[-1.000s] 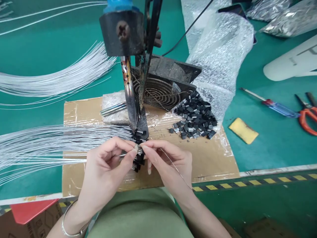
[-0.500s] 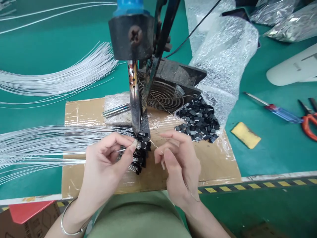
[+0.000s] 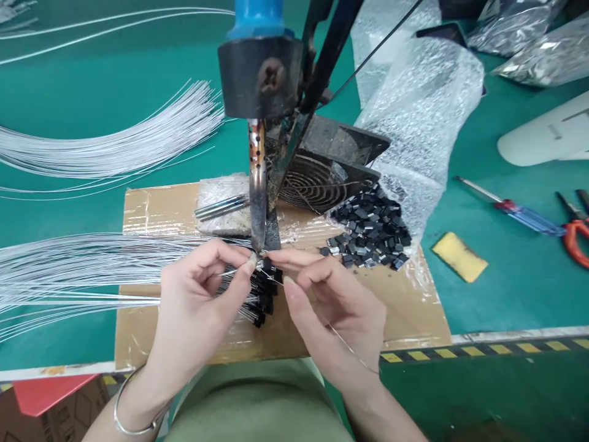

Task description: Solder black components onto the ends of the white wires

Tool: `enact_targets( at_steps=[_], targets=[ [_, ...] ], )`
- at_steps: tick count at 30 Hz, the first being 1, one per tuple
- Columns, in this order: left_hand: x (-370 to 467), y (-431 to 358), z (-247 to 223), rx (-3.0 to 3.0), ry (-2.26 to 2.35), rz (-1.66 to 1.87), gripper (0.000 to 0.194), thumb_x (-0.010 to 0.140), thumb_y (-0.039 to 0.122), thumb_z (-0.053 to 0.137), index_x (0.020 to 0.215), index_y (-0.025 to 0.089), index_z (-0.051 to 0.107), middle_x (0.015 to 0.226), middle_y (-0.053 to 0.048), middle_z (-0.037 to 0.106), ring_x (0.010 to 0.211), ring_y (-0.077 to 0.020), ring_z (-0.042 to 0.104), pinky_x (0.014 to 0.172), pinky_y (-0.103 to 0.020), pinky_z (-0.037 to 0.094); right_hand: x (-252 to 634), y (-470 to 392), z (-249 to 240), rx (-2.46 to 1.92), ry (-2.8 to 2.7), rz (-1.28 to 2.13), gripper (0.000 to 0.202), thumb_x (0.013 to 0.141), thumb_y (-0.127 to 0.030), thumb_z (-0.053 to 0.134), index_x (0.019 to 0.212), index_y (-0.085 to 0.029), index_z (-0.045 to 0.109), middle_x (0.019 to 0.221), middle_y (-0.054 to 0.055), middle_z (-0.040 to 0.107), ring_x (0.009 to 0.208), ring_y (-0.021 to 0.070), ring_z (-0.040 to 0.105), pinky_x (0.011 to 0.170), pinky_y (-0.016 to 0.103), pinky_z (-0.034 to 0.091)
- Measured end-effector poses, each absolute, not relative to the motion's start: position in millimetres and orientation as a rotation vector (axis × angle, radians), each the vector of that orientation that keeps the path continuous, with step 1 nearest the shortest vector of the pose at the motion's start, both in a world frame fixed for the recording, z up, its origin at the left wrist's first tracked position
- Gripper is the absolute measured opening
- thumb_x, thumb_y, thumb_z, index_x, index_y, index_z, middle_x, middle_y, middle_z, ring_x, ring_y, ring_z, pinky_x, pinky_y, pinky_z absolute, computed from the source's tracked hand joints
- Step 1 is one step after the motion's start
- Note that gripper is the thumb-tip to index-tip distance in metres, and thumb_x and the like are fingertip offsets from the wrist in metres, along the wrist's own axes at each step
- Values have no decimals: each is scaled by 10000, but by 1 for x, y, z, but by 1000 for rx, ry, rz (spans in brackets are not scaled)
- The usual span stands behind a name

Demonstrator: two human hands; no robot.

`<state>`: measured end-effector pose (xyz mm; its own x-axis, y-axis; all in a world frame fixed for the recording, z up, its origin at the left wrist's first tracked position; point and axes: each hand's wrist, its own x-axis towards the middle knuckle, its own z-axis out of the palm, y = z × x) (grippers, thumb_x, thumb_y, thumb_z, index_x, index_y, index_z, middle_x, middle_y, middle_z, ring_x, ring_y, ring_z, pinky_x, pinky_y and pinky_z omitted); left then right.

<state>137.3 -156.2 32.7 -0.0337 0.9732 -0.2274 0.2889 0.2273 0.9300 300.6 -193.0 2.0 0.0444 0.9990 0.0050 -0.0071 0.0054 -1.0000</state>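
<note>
My left hand [image 3: 207,301] pinches a thin white wire, its fingertips just under the soldering iron tip [image 3: 258,236]. A small part at those fingertips is too small to make out. From the right, my right hand [image 3: 338,313] reaches to the same spot, with a thin solder wire [image 3: 347,345] running through its fingers and across the palm. Below and behind the fingertips lie black connectors [image 3: 263,301] on the ends of the white wires [image 3: 83,261]. A pile of loose black connectors [image 3: 372,230] sits to the right on the cardboard [image 3: 322,325].
A black fan [image 3: 317,181] stands behind the iron, bubble wrap [image 3: 423,110] beside it. On the right lie a screwdriver [image 3: 529,216], a yellow sponge [image 3: 460,256], red-handled pliers [image 3: 577,236] and a white cup [image 3: 543,132]. Another wire bundle [image 3: 115,144] is at upper left.
My right hand's index finger has stretched left to the iron tip, and the solder wire has come closer to my left fingertips. The view has shifted slightly; my left hand keeps its pinch.
</note>
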Motion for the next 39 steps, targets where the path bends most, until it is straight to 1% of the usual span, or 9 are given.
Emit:
enact_targets(
  at_steps=[5, 8, 11, 15, 20, 26, 36, 39],
  targets=[
    [135, -154, 32, 1265, 1534, 895, 97, 845, 153, 766, 770, 201, 727, 726, 41, 711, 527, -61, 455, 485, -217, 304, 299, -188, 2, -1210, -1089, 1216, 212, 962, -86, 668, 849, -249, 594, 1230, 20, 798, 1156, 203, 767, 1077, 372, 581],
    [133, -151, 32, 1264, 1530, 898, 110, 844, 161, 776, 761, 206, 721, 750, 35, 718, 558, -67, 494, 489, -214, 311, 297, -183, 3, -1179, -999, 1259, 218, 959, -90, 679, 826, -245, 603, 1199, 12, 813, 1134, 180, 778, 1068, 319, 593],
    [132, -148, 33, 1260, 1516, 904, 116, 839, 147, 780, 759, 207, 722, 773, 31, 727, 592, -73, 524, 516, -208, 349, 296, -180, 5, -1164, -952, 1292, 212, 970, -110, 681, 816, -242, 617, 1192, 12, 818, 1126, 172, 783, 1058, 300, 605],
    [132, -145, 34, 1273, 1500, 924, 119, 850, 150, 784, 767, 215, 729, 768, 38, 726, 587, -71, 504, 533, -210, 365, 295, -177, 8, -1158, -922, 1298, 221, 962, -92, 683, 810, -243, 628, 1197, 4, 820, 1128, 169, 787, 1059, 299, 612],
    [134, -145, 37, 1283, 1524, 920, 121, 860, 143, 773, 779, 226, 738, 784, 33, 735, 598, -79, 517, 523, -226, 341, 294, -178, 9, -1136, -911, 1288, 232, 952, -57, 680, 826, -247, 641, 1202, -13, 818, 1141, 163, 782, 1080, 295, 601],
    [133, -146, 39, 1282, 1538, 906, 101, 868, 166, 787, 795, 224, 749, 786, 25, 735, 600, -82, 520, 515, -237, 321, 295, -180, 9, -1120, -911, 1290, 190, 987, -118, 686, 852, -248, 655, 1230, -7, 809, 1154, 160, 776, 1087, 289, 596],
    [134, -147, 43, 1244, 1548, 915, 102, 847, 161, 795, 774, 208, 741, 814, 12, 755, 659, -103, 601, 540, -235, 361, 296, -179, 12, -1122, -919, 1313, 214, 967, -78, 684, 838, -244, 642, 1221, -3, 812, 1145, 168, 780, 1076, 307, 605],
    [134, -146, 42, 1254, 1553, 918, 93, 843, 165, 796, 776, 205, 745, 806, 7, 748, 625, -98, 562, 523, -242, 340, 296, -179, 13, -1126, -911, 1321, 209, 973, -92, 680, 837, -246, 643, 1219, 4, 812, 1154, 183, 779, 1085, 333, 603]
  ],
)
